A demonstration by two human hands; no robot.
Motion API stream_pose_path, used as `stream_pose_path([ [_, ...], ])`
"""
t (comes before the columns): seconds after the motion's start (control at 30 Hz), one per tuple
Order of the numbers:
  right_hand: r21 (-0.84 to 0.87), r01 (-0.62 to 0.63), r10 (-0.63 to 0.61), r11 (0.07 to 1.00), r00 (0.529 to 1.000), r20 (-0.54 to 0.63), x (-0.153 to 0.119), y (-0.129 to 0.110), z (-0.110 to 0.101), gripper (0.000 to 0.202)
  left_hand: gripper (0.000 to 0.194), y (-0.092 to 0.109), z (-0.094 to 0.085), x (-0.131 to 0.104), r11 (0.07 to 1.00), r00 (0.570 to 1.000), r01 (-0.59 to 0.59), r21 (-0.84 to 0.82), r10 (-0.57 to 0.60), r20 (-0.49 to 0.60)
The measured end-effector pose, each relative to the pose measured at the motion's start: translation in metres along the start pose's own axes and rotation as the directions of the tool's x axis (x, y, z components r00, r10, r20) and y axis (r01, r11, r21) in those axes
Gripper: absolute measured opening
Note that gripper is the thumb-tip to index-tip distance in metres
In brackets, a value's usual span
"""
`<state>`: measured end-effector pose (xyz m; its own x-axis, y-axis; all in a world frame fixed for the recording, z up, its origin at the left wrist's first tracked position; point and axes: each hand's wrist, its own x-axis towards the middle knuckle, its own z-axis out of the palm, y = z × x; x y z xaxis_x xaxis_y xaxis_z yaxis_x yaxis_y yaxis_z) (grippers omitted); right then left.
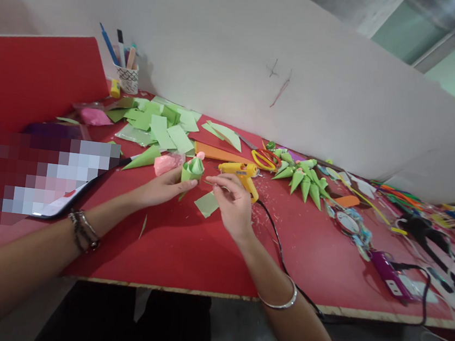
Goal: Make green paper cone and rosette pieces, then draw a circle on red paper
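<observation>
My left hand [162, 189] is closed round a rolled light-green paper piece [191, 173] with a small pink ball [200, 156] at its top. Just to the right, my right hand [234, 207] is pinched, its fingertips pointing at the roll; a thin sliver shows at them, too small to name. Below the fingertips a flat green paper rectangle [207, 205] lies on the red table. Behind my right hand is a yellow glue gun [238, 169]. A pink lump in clear plastic [166, 163] sits behind my left hand, beside a green paper cone [144, 159].
Loose green paper pieces [162, 130] are heaped at the back left, near a pen cup [128, 78]. Scissors [267, 159] and a cluster of green cones [304, 180] lie right of centre. A black cord [274, 225] runs past my right forearm; a purple power strip [391, 277] lies right.
</observation>
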<state>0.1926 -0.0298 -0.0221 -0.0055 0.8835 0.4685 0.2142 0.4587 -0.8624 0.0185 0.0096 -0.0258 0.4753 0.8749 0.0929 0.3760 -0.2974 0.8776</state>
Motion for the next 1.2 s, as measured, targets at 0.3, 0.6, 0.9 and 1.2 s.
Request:
stream_pose_path([
  [0.3, 0.081, -0.082, 0.077, 0.993, 0.995, 0.068, 0.0, -0.0023, 0.0008, 0.025, 0.051, -0.0063, -0.0008, 0.0025, 1.0, 0.999, -0.024, -0.013, 0.024, 0.029],
  [0.6, 0.131, -0.127, 0.115, 0.983, 0.989, 0.093, 0.0002, 0.0006, 0.001, 0.019, 0.045, -0.0034, -0.0006, 0.0013, 1.0, 1.0, -0.008, -0.014, 0.008, 0.014],
  [0.9, 0.194, -0.189, 0.18, 0.963, 0.982, 0.066, -0.0006, -0.0018, 0.003, 0.01, 0.044, -0.0024, -0.0002, 0.0008, 1.0, 1.0, -0.012, -0.017, 0.013, 0.024],
  [1.2, 0.229, -0.223, 0.213, 0.948, 0.975, 0.07, -0.0025, -0.0038, 0.0029, 0.01, 0.041, -0.0101, 0.0006, 0.0014, 0.998, 0.998, -0.057, 0.03, 0.056, 0.015],
])
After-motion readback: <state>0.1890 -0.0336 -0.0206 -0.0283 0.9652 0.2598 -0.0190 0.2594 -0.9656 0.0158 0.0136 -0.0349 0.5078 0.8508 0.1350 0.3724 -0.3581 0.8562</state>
